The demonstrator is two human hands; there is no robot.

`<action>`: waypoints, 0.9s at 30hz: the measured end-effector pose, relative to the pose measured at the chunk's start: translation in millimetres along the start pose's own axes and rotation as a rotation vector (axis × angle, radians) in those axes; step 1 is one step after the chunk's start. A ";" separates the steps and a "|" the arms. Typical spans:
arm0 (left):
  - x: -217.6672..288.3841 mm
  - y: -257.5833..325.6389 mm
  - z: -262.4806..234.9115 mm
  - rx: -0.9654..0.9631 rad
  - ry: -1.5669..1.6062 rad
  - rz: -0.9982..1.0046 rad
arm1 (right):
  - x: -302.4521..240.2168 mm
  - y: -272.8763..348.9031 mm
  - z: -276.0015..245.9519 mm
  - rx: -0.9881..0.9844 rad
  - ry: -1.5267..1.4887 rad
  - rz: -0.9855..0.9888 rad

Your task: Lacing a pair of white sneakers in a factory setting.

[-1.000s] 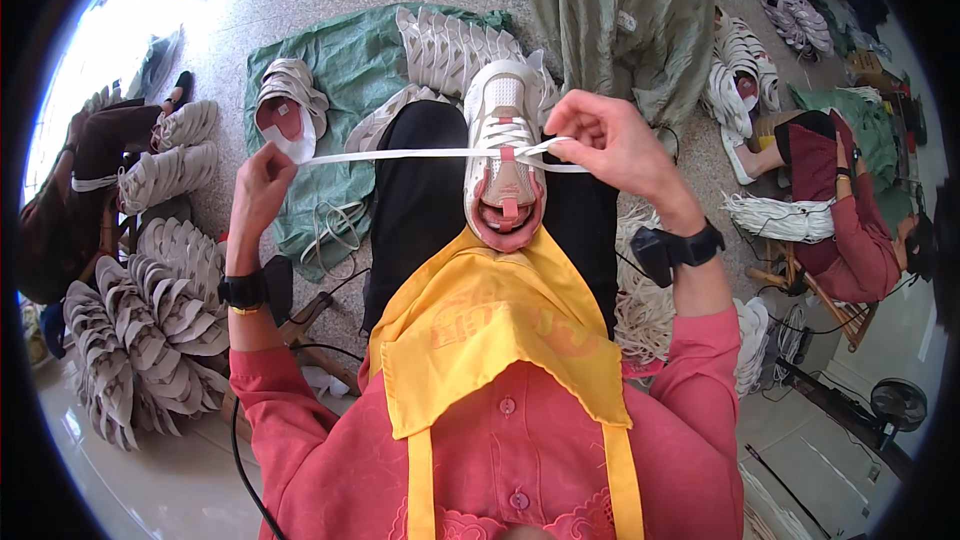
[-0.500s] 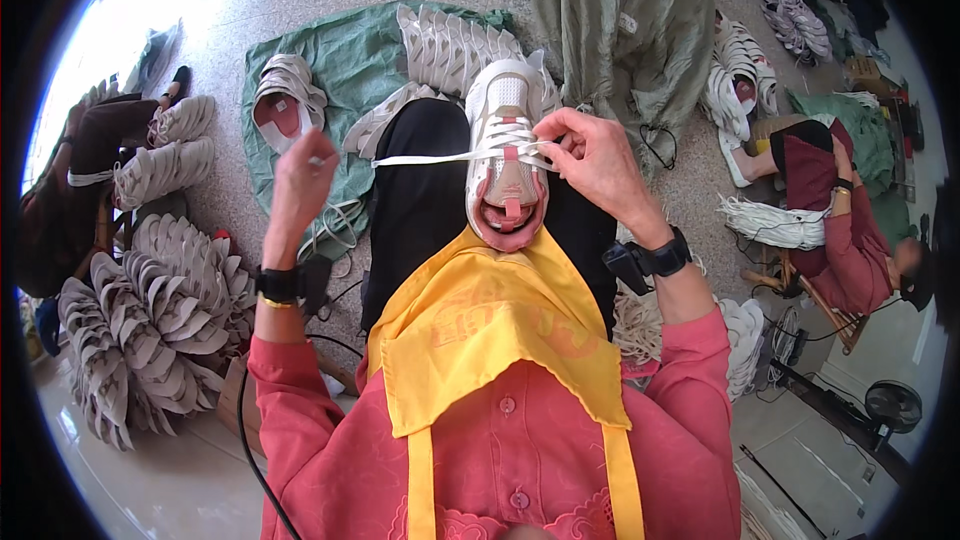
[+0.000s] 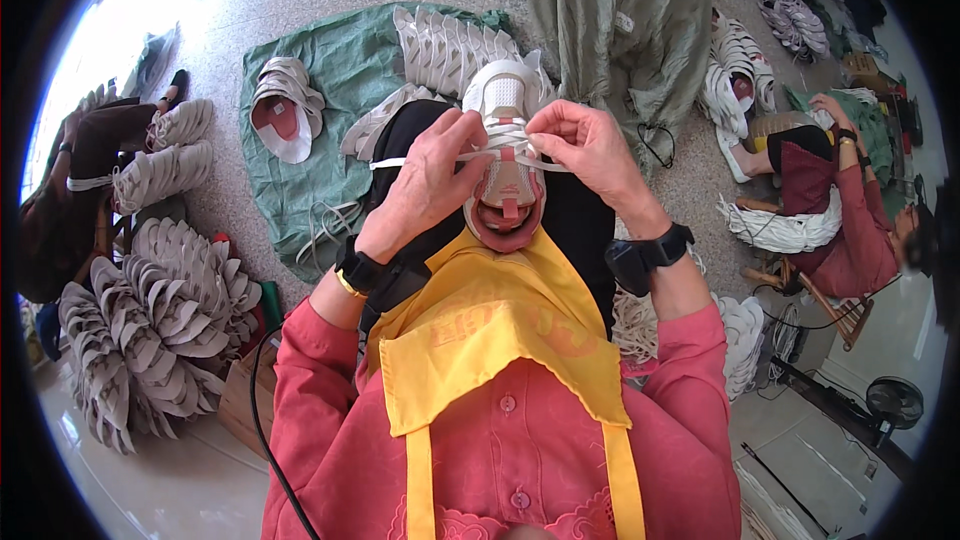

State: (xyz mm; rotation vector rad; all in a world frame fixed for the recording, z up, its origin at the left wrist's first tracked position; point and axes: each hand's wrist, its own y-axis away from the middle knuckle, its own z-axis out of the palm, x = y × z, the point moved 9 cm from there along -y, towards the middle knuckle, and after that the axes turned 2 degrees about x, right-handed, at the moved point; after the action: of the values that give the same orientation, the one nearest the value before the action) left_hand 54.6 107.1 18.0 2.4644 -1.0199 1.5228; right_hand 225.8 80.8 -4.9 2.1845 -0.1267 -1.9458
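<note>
A white and pink sneaker upper (image 3: 497, 96) lies between my knees, toe pointing away and its pink-lined opening toward me. A flat white shoelace (image 3: 507, 136) runs through its eyelets, with one loose end stretching out to the left past my wrist. My left hand (image 3: 432, 172) is closed at the left eyelet row, thumb and fingers pinching the lace. On the other side my right hand (image 3: 588, 152) pinches the lace near the right eyelets. My fingers partly cover the middle of the lacing.
A green sheet (image 3: 345, 60) on the floor bears a nested stack of uppers (image 3: 288, 100) and a longer row (image 3: 455, 45). Many grey uppers (image 3: 150, 330) are piled at left. Co-workers sit at both sides, one beside a bundle of white laces (image 3: 785, 225). A fan (image 3: 893, 402) stands at right.
My left hand has come in from the far left to the lacing. My right hand stays near the right eyelets. The co-worker at right has raised an arm.
</note>
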 end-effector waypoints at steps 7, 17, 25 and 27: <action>-35.5 7.4 10.5 -0.116 0.205 -0.297 | 9.5 -8.9 10.4 -0.093 -0.103 0.091; -62.3 29.0 -37.0 -0.025 0.409 -0.507 | -1.2 -8.2 4.0 0.008 0.210 -0.099; -50.4 40.1 -45.2 -0.047 0.195 -0.360 | -20.3 40.8 -2.7 0.079 0.625 -0.237; -38.6 37.3 -47.3 -0.049 0.105 -0.310 | -20.7 48.6 -0.2 0.087 0.650 -0.201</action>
State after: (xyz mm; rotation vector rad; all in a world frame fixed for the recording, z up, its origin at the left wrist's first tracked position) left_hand -14.2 115.6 0.2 2.3451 -0.6155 1.4878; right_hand 227.2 37.7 25.6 2.8530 0.1192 -1.2263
